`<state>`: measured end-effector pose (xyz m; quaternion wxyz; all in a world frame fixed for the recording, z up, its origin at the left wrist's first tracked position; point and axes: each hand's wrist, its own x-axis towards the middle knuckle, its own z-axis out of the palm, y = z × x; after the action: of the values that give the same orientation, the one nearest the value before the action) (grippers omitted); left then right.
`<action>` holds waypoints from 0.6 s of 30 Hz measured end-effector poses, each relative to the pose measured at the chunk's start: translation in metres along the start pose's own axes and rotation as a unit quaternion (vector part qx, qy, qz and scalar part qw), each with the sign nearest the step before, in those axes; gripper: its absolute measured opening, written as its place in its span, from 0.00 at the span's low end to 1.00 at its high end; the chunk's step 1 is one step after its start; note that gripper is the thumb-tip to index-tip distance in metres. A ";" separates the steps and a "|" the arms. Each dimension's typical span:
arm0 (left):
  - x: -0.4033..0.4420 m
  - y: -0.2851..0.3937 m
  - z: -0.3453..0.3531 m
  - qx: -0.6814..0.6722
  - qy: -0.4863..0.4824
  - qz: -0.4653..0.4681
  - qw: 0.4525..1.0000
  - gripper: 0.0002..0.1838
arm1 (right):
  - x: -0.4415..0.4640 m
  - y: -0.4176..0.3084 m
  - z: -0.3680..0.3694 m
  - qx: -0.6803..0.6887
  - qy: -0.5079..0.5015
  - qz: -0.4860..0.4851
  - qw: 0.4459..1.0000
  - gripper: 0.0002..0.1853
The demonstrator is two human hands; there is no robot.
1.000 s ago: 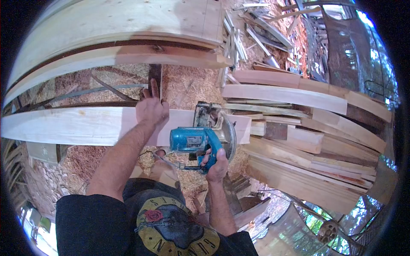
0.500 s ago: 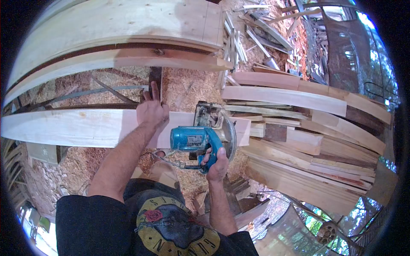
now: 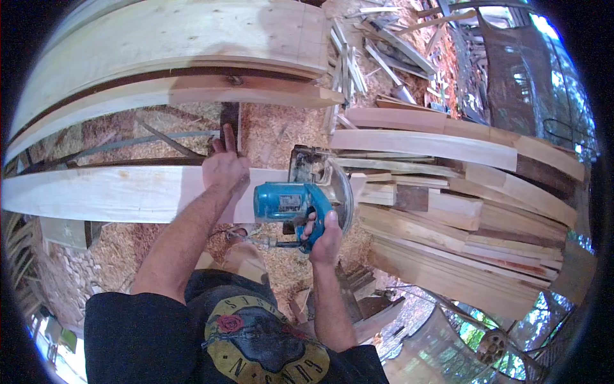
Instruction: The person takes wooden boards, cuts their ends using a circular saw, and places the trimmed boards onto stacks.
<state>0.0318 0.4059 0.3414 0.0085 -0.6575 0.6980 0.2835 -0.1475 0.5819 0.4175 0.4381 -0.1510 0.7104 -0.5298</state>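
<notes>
My right hand [image 3: 326, 238] is wrapped around the rear handle of a blue circular saw [image 3: 281, 201]. The saw sits across a long pale board [image 3: 128, 192], near the board's right end; its blade is hidden beneath the guard and base. To the left of the saw, my left hand [image 3: 226, 169] lies on the same board, its fingers stretched out past the far edge toward a dark wooden crosspiece [image 3: 231, 115]. A short end of the board shows just right of the saw. The saw's cord hangs on the near side.
Beyond the board lie a curved plank [image 3: 256, 91] and a wide, pale stack of boards [image 3: 256, 32]. On the right are several stacked timbers [image 3: 448, 224]. Wood shavings [image 3: 275, 128] cover the ground, and scrap strips [image 3: 384, 57] lie at the back.
The saw and my right hand have moved slightly away from me across the board. Less of the board's end shows right of the saw. My left hand stays on the board.
</notes>
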 end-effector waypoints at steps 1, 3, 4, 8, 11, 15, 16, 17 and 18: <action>-0.002 -0.003 0.000 -0.001 -0.001 0.024 1.000 0.26 | 0.003 0.005 -0.003 -0.009 -0.003 -0.015 1.000 0.27; -0.007 -0.009 -0.007 -0.002 -0.004 0.071 0.997 0.26 | 0.003 0.001 0.001 -0.020 0.005 -0.043 0.999 0.28; -0.010 -0.008 -0.009 0.031 -0.026 0.067 0.997 0.20 | 0.001 0.000 0.005 -0.023 0.016 -0.057 0.998 0.28; -0.015 -0.005 -0.013 0.029 -0.007 0.059 0.998 0.19 | -0.005 -0.014 0.008 -0.042 0.004 -0.074 0.996 0.32; -0.014 -0.005 -0.003 -0.021 0.036 0.023 0.999 0.24 | 0.001 -0.008 -0.004 -0.036 -0.023 -0.027 0.999 0.34; -0.020 0.007 -0.018 0.049 -0.049 0.018 0.997 0.14 | 0.001 -0.013 -0.009 -0.022 -0.039 -0.037 0.998 0.34; -0.021 0.007 -0.021 0.049 -0.049 0.023 0.997 0.14 | 0.001 -0.015 -0.009 -0.020 -0.047 -0.040 0.998 0.34; -0.022 0.008 -0.024 0.049 -0.050 0.029 0.997 0.15 | 0.001 -0.016 -0.009 -0.017 -0.054 -0.043 0.997 0.34; -0.022 0.008 -0.025 0.049 -0.050 0.036 0.997 0.15 | 0.001 -0.016 -0.009 -0.012 -0.054 -0.048 0.997 0.34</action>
<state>0.0364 0.4152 0.3741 0.0656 -0.6158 0.7328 0.2820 -0.1591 0.5802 0.4319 0.4479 -0.2187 0.6837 -0.5331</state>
